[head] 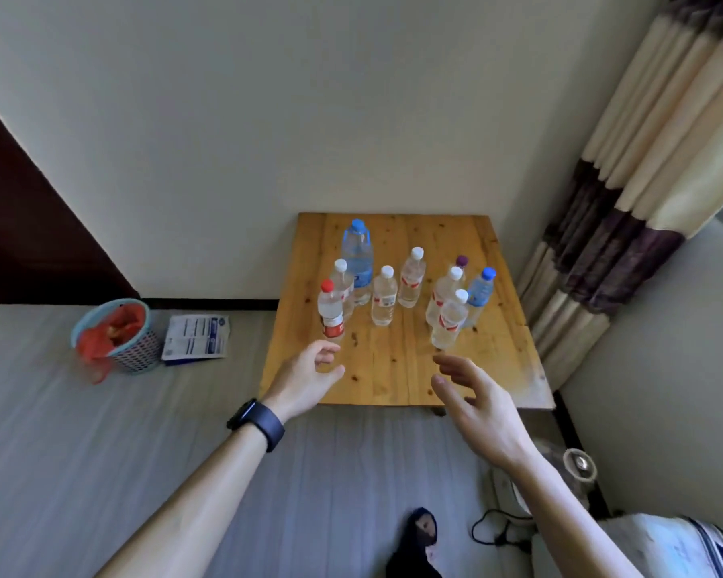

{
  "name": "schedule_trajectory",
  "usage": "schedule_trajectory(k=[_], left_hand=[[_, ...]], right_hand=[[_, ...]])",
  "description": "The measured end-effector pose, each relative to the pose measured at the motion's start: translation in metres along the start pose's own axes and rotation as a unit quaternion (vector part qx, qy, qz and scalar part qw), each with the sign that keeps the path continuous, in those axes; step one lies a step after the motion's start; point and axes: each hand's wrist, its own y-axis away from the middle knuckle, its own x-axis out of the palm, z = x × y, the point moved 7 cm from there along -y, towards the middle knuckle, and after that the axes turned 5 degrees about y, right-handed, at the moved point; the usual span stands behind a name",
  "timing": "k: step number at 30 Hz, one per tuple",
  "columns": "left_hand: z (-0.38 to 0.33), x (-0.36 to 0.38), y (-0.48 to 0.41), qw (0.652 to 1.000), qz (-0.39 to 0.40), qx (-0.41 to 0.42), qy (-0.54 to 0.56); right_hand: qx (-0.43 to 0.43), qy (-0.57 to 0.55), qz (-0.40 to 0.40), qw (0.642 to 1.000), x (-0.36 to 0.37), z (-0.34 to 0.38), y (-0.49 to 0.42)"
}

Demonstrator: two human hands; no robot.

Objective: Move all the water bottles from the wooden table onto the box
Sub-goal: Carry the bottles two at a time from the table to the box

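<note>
Several water bottles stand upright on the low wooden table [393, 381] in the room's corner. A red-capped bottle [330, 311] is nearest on the left, and a white-capped bottle [448, 321] is nearest on the right. A large blue-capped bottle [357, 260] stands at the back left, a small blue-capped one [478, 294] at the right. My left hand [305, 379] hovers open just below the red-capped bottle without touching it. My right hand [474, 404] is open below the white-capped bottle, also apart from it. No box is in view.
A blue basket [120, 331] with a red bag stands on the floor at left, next to a flat white packet [196, 337]. A striped curtain [627, 194] hangs right of the table. A black cable [497, 531] and my foot [420, 544] are on the grey floor.
</note>
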Motion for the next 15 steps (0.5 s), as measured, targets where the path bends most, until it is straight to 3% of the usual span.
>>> schedule_trajectory(k=[7,15], left_hand=[[0.019,-0.005,-0.083,0.996,-0.022,-0.091,-0.010],[0.037,-0.031,-0.161,0.989,-0.041,-0.142,-0.018]], right_hand=[[0.039,-0.030,0.078,0.996,0.040,-0.042,-0.098],[0.038,-0.002,0.160,0.986,0.088,-0.027,-0.204]])
